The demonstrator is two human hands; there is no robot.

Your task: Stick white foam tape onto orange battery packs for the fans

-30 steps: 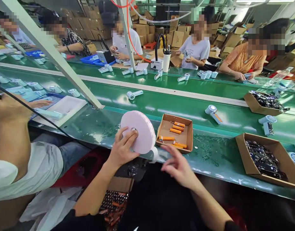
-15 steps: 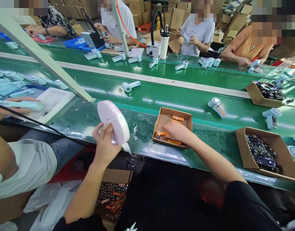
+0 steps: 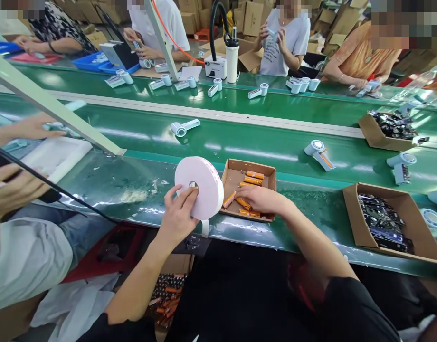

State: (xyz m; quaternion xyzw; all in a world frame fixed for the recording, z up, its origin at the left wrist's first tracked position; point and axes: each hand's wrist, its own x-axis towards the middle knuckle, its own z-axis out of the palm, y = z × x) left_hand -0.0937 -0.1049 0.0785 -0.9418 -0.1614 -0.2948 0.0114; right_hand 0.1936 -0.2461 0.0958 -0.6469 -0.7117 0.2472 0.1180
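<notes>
A big roll of white double-sided tape [image 3: 207,187] is in my left hand [image 3: 179,211], whose fingers close at its core hole. A loose tape end [image 3: 204,228] hangs below the roll. My right hand [image 3: 259,198] reaches into a small cardboard box [image 3: 232,165] just right of the roll. Its fingertips are on an orange cylindrical battery [image 3: 242,204], partly hidden by the hand. Several other orange batteries [image 3: 254,175] lie around it in the box.
Light-blue handheld fan bodies [image 3: 316,148] lie on the green conveyor belt [image 3: 247,135]. At right stands a cardboard box [image 3: 430,240] of dark circuit boards [image 3: 380,218]. Left of me, a co-worker's hands [image 3: 12,190] are near a slanted post [image 3: 86,121] and a black cable [image 3: 61,192].
My left hand has moved right with the tape roll, turning its flat side towards me, close to the battery box. My right hand stays in the box, and batteries there have shifted.
</notes>
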